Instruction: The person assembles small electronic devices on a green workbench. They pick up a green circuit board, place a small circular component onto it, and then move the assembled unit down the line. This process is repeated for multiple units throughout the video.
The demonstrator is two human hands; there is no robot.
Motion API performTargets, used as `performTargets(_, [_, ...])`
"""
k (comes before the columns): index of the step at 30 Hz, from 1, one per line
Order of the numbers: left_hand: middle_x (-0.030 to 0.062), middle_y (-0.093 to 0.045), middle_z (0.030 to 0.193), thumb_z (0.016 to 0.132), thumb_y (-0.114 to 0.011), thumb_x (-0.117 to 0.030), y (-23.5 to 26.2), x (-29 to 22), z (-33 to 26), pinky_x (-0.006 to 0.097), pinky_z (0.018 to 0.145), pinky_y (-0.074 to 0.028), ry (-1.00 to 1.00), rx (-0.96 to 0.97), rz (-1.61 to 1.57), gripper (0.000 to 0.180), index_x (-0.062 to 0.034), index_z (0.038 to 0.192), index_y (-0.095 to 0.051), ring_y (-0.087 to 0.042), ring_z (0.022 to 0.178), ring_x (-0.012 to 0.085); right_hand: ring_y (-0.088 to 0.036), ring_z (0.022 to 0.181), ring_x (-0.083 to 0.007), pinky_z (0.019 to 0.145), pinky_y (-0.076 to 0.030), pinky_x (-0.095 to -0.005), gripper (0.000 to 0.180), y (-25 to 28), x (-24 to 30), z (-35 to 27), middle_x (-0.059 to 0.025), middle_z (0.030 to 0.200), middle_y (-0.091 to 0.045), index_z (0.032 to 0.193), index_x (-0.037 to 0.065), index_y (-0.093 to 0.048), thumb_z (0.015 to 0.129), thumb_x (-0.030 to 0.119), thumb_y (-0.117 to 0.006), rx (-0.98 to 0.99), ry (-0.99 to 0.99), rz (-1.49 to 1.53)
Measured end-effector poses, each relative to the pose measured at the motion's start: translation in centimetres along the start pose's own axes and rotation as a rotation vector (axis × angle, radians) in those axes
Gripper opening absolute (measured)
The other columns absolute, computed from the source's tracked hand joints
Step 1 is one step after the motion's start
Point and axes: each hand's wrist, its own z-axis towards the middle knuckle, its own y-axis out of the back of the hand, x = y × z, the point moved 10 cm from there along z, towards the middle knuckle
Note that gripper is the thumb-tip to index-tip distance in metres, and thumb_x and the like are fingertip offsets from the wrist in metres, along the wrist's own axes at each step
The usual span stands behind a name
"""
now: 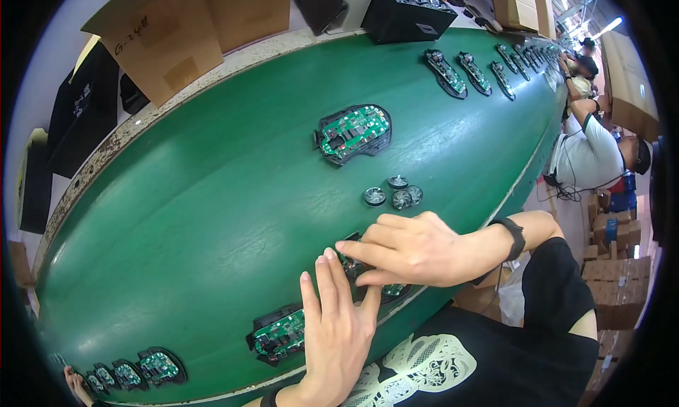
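Observation:
Below the middle of the belt, a black mouse base with a green circuit board (395,290) lies mostly under my hands. My right hand (424,251) is bent over it, index finger and thumb closed on a small part that I cannot make out. Flat and with fingers stretched, my left hand (336,336) is open, its fingertips meeting the base's left side. Just left of that hand is another mouse base with a board (279,334), partly covered by it. Several round dark scroll wheels (401,198) lie beyond my right hand.
Farther up the green belt (212,195) sits one more mouse base (353,133). Rows of them run to the far right (445,73) and lower left (157,366), where another person's hand (74,382) shows. A black bin (407,18) and cardboard boxes (166,39) line the far edge.

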Motion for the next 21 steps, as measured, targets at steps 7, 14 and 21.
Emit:
performTargets(7, [0.0358, -0.048, 0.137, 0.088, -0.055, -0.014, 0.0, 0.2, 0.2, 0.057, 0.109, -0.037, 0.014, -0.054, -0.076, 0.043, -0.0215, 0.130, -0.064, -0.046, 0.131, 0.0452, -0.061, 0.085, -0.0186, 0.049, -0.053, -0.0299, 0.043, -0.2, 0.2, -1.0, -0.0074, 0.090, -0.060, 0.112, -0.005, -0.063, 0.072, 0.010, -0.070, 0.040, 0.109, -0.043])
performTargets(14, [0.0352, -0.049, 0.135, 0.086, -0.057, -0.012, -0.3, 0.2, 0.7, 0.057, 0.108, -0.038, -0.007, -0.075, -0.088, 0.039, -0.0170, 0.123, -0.066, -0.046, 0.129, 0.0458, -0.058, 0.082, -0.0187, 0.048, -0.052, -0.0280, 0.039, -1.2, 1.1, 0.3, -0.0075, 0.084, -0.056, 0.105, -0.011, -0.063, 0.071, 0.009, -0.069, 0.170, 0.151, -0.136])
performTargets(21, [0.0338, -0.049, 0.134, 0.079, -0.064, -0.009, -1.0, 0.1, 0.9, 0.058, 0.107, -0.038, -0.060, -0.057, -0.045, 0.040, -0.0153, 0.119, -0.068, -0.046, 0.129, 0.0461, -0.059, 0.082, -0.0204, 0.046, -0.051, -0.0310, 0.025, -2.6, 1.4, 0.7, -0.0118, 0.085, -0.060, 0.084, -0.010, -0.066, 0.070, 0.011, -0.068, 0.264, 0.169, -0.167])
